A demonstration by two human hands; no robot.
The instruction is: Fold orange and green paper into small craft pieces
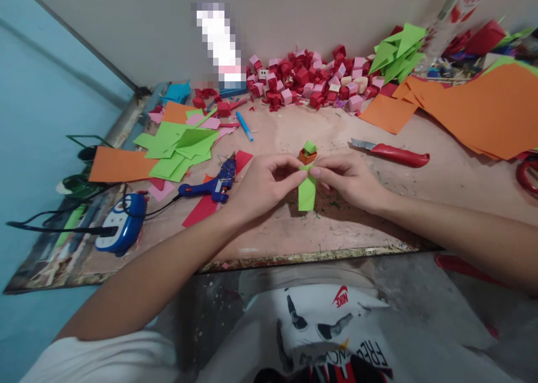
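The paper strip is narrow and lime-green; left grip and right grip clamp its upper end. Blue glue gun lies centre-left; knife, centre-right.

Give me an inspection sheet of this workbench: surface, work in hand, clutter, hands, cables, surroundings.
Surface: wooden tabletop, littered with tiny scraps.
Work in hand: green paper strip; small orange-and-green paper piece at its far end, join not discernible.
Clutter: red and pink paper pieces heaped at back; green sheets left; orange sheets right; knife, blade exposed; glue gun.
Hands: left hand and right hand both pinch the strip's far end.
Cables: black cable plugged into blue-and-white power block.
Surroundings: blue wall left, grey wall behind.
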